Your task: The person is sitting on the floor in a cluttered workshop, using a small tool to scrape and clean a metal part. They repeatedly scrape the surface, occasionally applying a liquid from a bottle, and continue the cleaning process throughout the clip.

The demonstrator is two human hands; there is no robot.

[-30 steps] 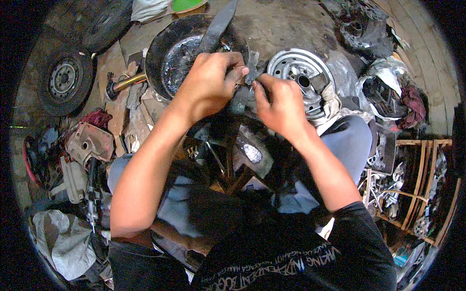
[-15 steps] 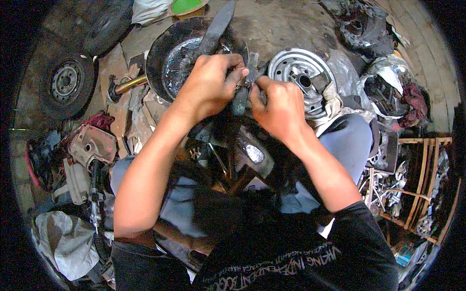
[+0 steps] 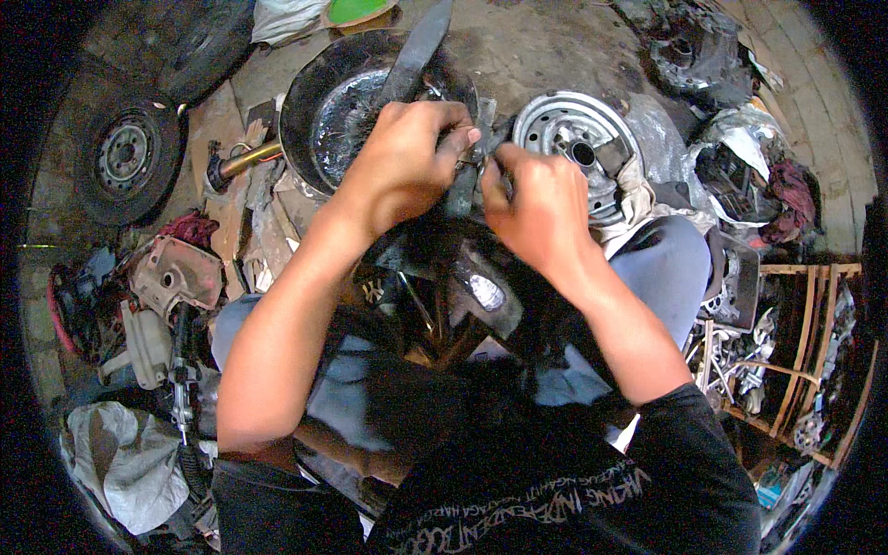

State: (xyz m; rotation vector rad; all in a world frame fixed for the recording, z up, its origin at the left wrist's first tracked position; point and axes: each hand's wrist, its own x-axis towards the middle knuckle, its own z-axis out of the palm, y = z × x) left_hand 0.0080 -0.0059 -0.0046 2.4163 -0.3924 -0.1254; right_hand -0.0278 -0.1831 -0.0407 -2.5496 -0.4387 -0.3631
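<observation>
In the middle, my left hand (image 3: 407, 157) is closed, thumb against the curled fingers. Close to its right, my right hand (image 3: 538, 199) is also closed, fingertips bent inward. A small dark piece seems to sit between the fingertips, too small to name. Just behind them a flat grey metal bar (image 3: 486, 116) stands out, and I cannot tell whether either hand touches it. Beyond my left hand a long dark blade (image 3: 416, 57) slants up and right across a round black basin (image 3: 301, 83); its lower end is hidden.
A silver wheel rim (image 3: 555, 118) lies right of my hands, a light cloth (image 3: 634, 199) over its edge. At left are a wheel with a tyre (image 3: 129, 153), a brass-coloured tube (image 3: 250, 162) and a dirty metal housing (image 3: 180, 273). A wooden rack (image 3: 803, 347) stands at right near loose metal parts.
Both hands have shifted slightly to the right and stay closed, close together. The blade, the basin and the things around have hardly moved.
</observation>
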